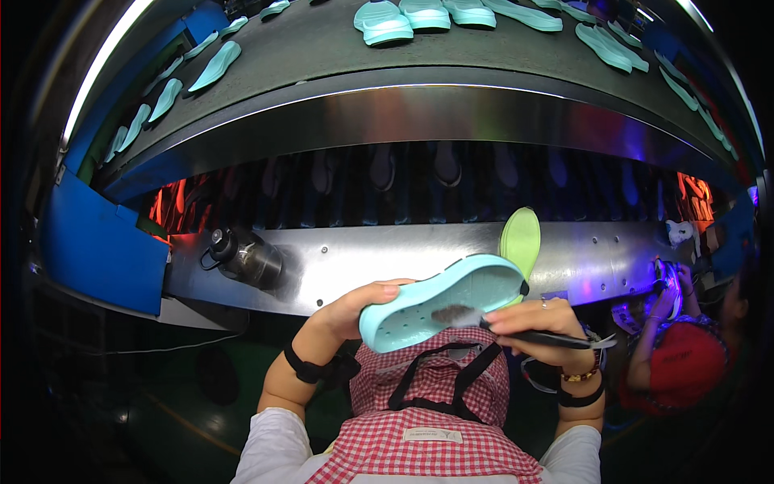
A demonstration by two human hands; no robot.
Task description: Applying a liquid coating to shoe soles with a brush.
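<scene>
My left hand grips the heel-side end of a light turquoise shoe sole, thumb over its rim. The sole is tilted, with its hollow, dotted inner face toward me. In my right hand is a brush with a black handle. Its grey-brown bristles are inside the sole, near the middle; they look slightly blurred. Just behind the sole, a stack of lime-green insoles rests on the metal ledge, its lower part hidden by the sole and my right hand.
A dark bottle stands on the metal ledge at left. Above, a dark conveyor belt carries several turquoise soles. Shoe parts hang below in shadow, with red glows at both ends. A co-worker in a red top works at right.
</scene>
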